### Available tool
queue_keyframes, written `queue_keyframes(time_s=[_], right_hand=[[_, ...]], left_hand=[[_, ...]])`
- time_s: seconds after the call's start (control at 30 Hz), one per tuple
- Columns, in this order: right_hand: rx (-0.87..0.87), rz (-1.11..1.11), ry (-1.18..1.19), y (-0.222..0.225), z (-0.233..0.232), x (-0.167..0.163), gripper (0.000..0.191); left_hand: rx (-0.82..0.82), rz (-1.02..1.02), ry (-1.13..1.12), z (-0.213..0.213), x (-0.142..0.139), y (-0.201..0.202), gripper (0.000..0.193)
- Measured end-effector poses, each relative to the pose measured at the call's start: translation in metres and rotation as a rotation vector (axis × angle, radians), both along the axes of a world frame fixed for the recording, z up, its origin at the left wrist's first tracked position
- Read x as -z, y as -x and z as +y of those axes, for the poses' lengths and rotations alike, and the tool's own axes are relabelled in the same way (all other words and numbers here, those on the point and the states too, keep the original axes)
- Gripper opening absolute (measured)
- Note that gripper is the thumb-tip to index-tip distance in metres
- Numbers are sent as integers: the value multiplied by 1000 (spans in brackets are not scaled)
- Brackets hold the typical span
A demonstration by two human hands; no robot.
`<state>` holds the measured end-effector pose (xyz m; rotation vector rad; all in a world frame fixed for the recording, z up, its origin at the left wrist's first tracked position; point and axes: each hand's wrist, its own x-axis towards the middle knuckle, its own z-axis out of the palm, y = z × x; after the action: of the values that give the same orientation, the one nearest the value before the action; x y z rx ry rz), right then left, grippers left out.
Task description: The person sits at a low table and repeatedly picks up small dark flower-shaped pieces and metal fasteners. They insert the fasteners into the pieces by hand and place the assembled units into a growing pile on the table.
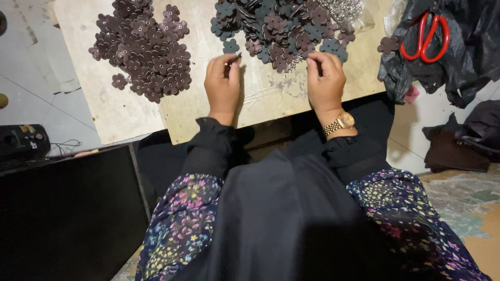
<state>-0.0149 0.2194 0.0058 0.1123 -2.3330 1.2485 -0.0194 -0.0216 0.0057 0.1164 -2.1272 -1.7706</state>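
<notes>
Wooden board [208, 112] on the lap, flower-shaped cutouts heaped across it.
Left hand [223, 83] pinches a small dark piece [235, 57] beside the mixed pile [284, 28]; right hand [326, 80] fingers curled, contents unclear.

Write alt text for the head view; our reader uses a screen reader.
Two hands, left and right, rest on a wooden board, each pinching something small, between piles of brown flower-shaped pieces. Red scissors lie on a black bag.

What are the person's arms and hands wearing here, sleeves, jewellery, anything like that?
Both arms are covered by long black sleeves with gathered cuffs at the wrists. The left hand is bare, with no ring or band visible. The right hand is bare too, but a gold-coloured metal-link wristwatch sits on its wrist.
</notes>
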Motion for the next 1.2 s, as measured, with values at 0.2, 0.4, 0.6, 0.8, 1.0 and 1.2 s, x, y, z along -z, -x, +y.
queue_keyframes(time_s=[0.2, 0.4, 0.6, 0.8, 1.0, 1.2], right_hand=[[-116, 71, -32, -10, -17, -7, 11], [-372, 24, 71, -24, -60, -5, 11], [-374, 36, 3, -19, -62, -2, 14], [-376, 61, -93, -21, -61, -2, 17], [-315, 16, -52, -24, -63, -8, 12], [-318, 4, -127, -24, -64, -12, 9]], left_hand=[[320, -259, -847, 13, 25, -26, 24], [417, -486, -674, 0, 41, -24, 18], [523, -472, -648, -2, 53, -17, 17], [564, -498, -636, -5, 54, -15, 18], [573, -470, -649, -4, 46, -20, 18], [527, -455, -625, -1, 45, -19, 16]])
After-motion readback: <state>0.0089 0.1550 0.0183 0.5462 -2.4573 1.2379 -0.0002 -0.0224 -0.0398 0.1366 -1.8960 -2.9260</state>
